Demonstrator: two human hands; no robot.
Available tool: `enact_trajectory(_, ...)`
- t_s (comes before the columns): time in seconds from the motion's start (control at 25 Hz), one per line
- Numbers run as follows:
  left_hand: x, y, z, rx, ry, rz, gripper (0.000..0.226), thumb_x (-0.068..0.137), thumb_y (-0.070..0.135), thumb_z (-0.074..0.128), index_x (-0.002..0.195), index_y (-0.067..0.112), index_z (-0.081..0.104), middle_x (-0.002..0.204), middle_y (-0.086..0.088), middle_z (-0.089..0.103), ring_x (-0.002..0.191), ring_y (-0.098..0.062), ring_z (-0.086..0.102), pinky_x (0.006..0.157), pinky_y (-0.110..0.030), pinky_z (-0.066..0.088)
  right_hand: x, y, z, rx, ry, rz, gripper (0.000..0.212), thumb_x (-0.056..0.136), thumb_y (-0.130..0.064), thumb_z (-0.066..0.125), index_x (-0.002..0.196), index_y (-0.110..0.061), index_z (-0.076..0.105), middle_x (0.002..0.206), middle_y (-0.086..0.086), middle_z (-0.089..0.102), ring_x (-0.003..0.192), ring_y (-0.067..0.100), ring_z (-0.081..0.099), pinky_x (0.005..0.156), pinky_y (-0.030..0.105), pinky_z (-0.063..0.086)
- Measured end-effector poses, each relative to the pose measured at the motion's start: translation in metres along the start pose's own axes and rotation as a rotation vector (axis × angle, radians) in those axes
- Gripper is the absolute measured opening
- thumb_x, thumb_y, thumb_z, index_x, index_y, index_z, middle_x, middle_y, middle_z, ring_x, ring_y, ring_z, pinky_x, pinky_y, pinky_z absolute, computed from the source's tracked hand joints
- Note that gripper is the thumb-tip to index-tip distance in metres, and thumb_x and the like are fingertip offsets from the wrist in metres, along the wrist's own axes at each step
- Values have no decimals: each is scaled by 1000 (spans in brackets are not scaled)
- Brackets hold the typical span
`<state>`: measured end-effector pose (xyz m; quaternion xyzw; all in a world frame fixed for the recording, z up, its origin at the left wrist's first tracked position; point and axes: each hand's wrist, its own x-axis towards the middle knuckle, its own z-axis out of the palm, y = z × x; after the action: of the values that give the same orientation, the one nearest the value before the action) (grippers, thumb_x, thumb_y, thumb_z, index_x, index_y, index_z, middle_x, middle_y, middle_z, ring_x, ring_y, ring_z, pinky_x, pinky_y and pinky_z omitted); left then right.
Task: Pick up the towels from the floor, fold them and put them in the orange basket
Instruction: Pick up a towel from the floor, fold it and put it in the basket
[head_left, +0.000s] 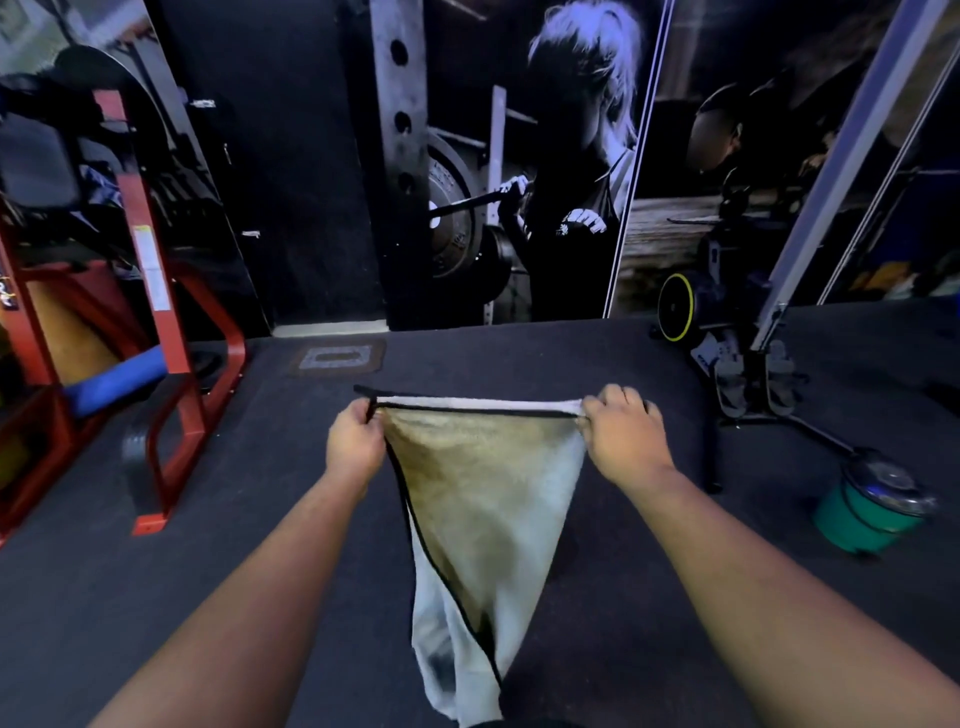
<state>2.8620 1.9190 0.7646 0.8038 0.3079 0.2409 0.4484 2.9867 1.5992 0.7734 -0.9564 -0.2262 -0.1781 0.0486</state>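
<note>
Now both hands' fingers (370, 422) pinch the towel's (483, 499) top corners.

Towel (483, 499) between left hand (355, 442), right hand (626, 435)

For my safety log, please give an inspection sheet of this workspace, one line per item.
Surface: dark rubber floor, inset plate near the wall.
Job's things: one towel with black trim, held up by its top edge, hanging to a point; orange basket not in view.
Clutter: green container with a shiny lid, at right.
Grips: left hand and right hand each pinch a top corner.
Cables: nothing seen.
Surroundings: red machine frame at left, wall mural, metal stand at right.
</note>
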Motion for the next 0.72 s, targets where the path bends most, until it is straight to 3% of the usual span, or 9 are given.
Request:
enact_trajectory(0.08,5,15,3,-194,51,-58,18,102,14,50,94,17,66,90,-2,69,90,-27,66,72,-32,45,6,-1,-17,101,164,-37,27,95,-33,45,107,-16,64,105,4,59,102,28,58,84,46,51)
enact_trajectory(0.16,10,32,5,-396,61,-92,20,103,15,48,96,18,67,94,-1,71,90,-22,65,78,-33,49,9,-5,-31,357,271,-42,24,95,-24,47,110,-14,63,108,2,63,100,24,59,81,41,52)
enact_trajectory(0.28,15,39,1,-237,74,-34,19,104,19,47,98,15,64,92,-1,68,86,-23,62,72,-33,46,10,-9,-43,773,324,-4,20,99,-13,54,118,-16,60,108,-8,68,96,7,62,82,23,48)
enact_trajectory(0.36,19,35,-3,-10,118,-24,19,103,23,46,93,13,59,90,-5,64,83,-27,58,69,-34,40,11,-7,-44,888,254,-49,12,100,-16,59,112,-17,62,97,-13,69,88,2,63,79,20,48)
enact_trajectory(0.44,28,29,-5,61,76,-56,20,102,23,47,102,9,62,101,-10,67,88,-29,60,72,-36,44,17,4,-37,1046,80,-70,10,102,-23,60,103,-20,69,101,-13,69,95,8,64,88,27,50)
enact_trajectory(0.52,35,28,-7,-86,6,-106,30,102,22,50,124,4,62,122,-13,68,108,-32,64,93,-42,52,21,13,-38,1214,-147,-11,21,103,-35,57,94,-21,70,100,-9,65,95,13,59,91,35,46)
enact_trajectory(0.6,33,31,-5,-287,-56,-144,31,103,21,51,128,8,64,124,-8,70,116,-26,64,106,-43,48,25,19,-42,1080,-268,19,41,101,-50,52,87,-15,64,92,-2,60,90,19,56,87,39,46)
enact_trajectory(0.72,17,40,6,-484,-145,-147,21,105,17,47,98,17,67,93,1,69,89,-22,61,79,-37,49,29,25,-49,371,-280,-51,52,94,-68,50,78,-18,55,91,-2,53,92,18,52,75,40,47)
